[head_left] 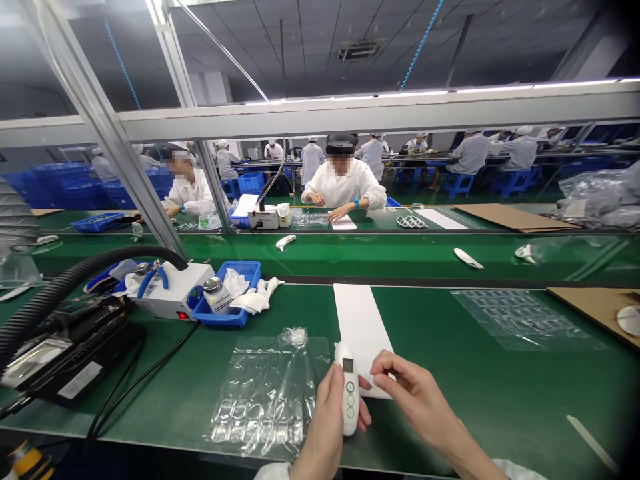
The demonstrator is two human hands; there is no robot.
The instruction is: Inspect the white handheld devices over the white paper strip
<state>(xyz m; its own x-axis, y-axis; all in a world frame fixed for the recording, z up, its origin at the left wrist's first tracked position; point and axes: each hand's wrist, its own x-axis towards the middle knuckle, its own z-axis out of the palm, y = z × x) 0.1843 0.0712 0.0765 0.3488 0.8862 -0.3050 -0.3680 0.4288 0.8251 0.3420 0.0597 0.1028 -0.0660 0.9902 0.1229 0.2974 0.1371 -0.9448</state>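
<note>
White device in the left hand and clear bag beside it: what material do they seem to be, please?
The white device looks like smooth, glossy moulded plastic, judging by its even sheen. The clear bag seems thin plastic film, since it creases and shines.

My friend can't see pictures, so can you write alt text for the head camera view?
A person's left hand holds a white handheld device with a small screen and round buttons, while the right hand is beside it over a white paper strip. They are at a green workbench with a clear plastic sheet, and co-workers sit beyond.
</note>
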